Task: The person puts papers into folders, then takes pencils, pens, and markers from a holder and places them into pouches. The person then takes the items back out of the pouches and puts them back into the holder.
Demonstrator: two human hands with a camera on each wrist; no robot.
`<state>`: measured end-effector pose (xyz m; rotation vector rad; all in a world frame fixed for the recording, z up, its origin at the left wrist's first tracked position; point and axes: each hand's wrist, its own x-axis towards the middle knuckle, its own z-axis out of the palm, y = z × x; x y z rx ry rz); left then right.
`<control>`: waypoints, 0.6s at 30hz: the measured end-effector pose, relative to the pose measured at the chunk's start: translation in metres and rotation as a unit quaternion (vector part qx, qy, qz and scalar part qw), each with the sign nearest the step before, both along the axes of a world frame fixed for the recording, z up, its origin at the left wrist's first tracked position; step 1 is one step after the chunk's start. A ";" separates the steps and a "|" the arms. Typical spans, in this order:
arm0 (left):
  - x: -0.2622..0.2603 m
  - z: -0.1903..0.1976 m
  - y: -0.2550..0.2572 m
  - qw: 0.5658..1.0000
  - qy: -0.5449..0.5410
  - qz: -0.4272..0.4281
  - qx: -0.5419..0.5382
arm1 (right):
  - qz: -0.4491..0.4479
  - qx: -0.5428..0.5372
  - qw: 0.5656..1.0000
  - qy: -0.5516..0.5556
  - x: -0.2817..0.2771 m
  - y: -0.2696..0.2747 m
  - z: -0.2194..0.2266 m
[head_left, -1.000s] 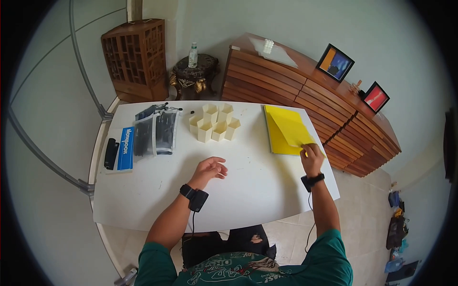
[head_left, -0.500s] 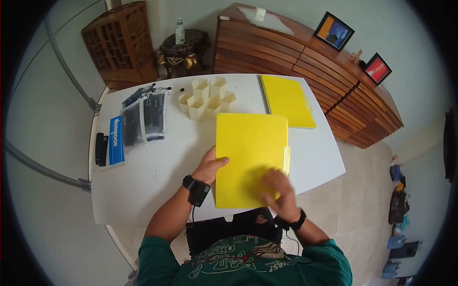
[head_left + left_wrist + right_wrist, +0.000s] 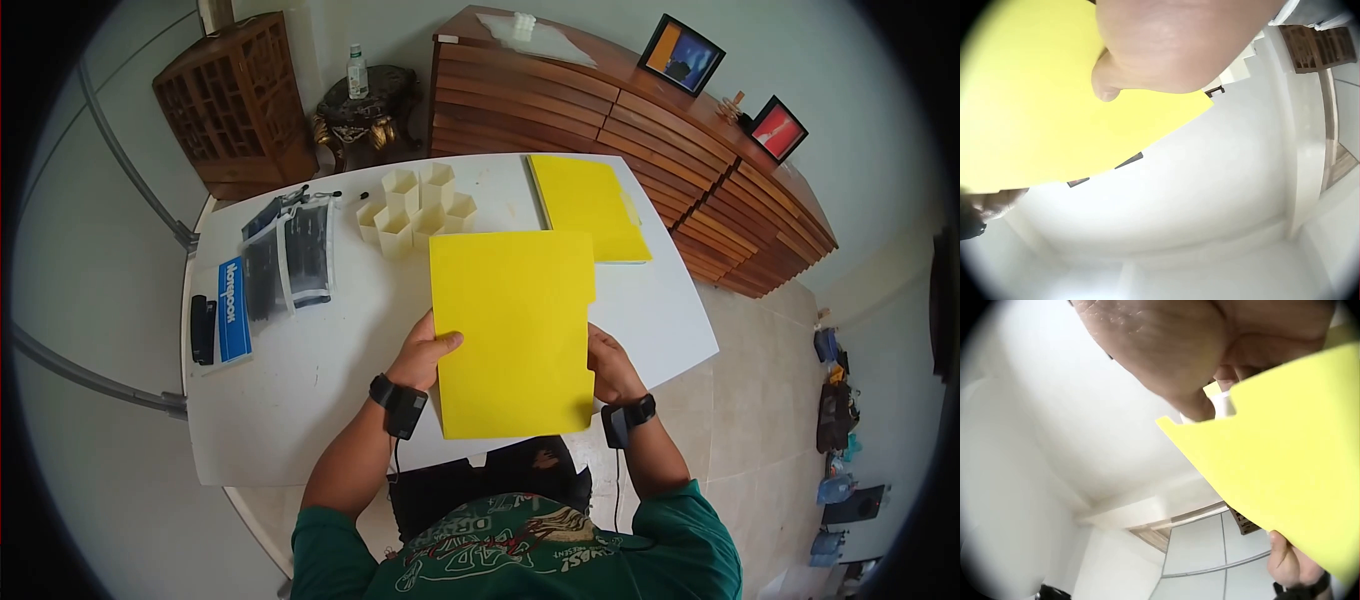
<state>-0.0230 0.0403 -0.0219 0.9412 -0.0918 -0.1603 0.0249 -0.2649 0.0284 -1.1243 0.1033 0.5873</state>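
Note:
A yellow file folder (image 3: 515,340) is held up over the table's near edge, broad face toward me, with notches along its right side. My left hand (image 3: 425,352) grips its left edge, thumb (image 3: 1107,84) flat on the front and the other fingers hidden behind. At the right edge, my right hand (image 3: 615,368) pinches the folder around a notch, where a pale tab (image 3: 1225,403) shows in the right wrist view. Some of its fingers are hidden by the folder. Farther back on the right lies a stack of yellow folders (image 3: 590,205).
Cream hexagonal cups (image 3: 397,232) stand clustered at the table's back. To the left are dark mesh zip pouches (image 3: 308,255), a blue notebook (image 3: 234,310) and a black stapler (image 3: 203,330). A wooden sideboard (image 3: 530,90) stands behind the white table (image 3: 300,420).
The right hand was lifting a folder at the stack; that folder came to the front into the left hand. The right hand then passed over its face and moved to its right edge.

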 end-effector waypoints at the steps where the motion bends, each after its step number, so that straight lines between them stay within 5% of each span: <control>1: -0.001 0.001 0.000 1.000 0.008 0.001 0.016 | 0.059 -0.002 0.998 -0.026 0.001 0.001 -0.001; 3: -0.001 0.003 -0.002 0.999 0.014 0.001 0.034 | 0.116 -0.002 0.992 -0.054 -0.001 0.006 -0.002; 5: -0.003 0.007 -0.010 0.973 -0.019 0.073 0.218 | 0.137 -0.019 0.985 -0.102 -0.006 0.014 -0.004; 12: 0.003 -0.006 0.001 0.971 -0.037 0.111 0.208 | 0.138 -0.150 0.959 -0.198 0.009 -0.025 -0.027; 14: 0.006 -0.013 0.004 0.963 -0.038 0.120 0.240 | 0.150 -0.345 0.904 -0.201 0.020 -0.053 0.009; 17: 0.003 -0.003 0.001 0.908 -0.068 0.200 0.361 | 0.075 -0.411 0.868 -0.267 0.044 -0.112 0.021; 18: 0.000 0.002 -0.001 0.910 -0.068 0.199 0.357 | 0.067 -0.455 0.867 -0.190 0.047 -0.126 0.035</control>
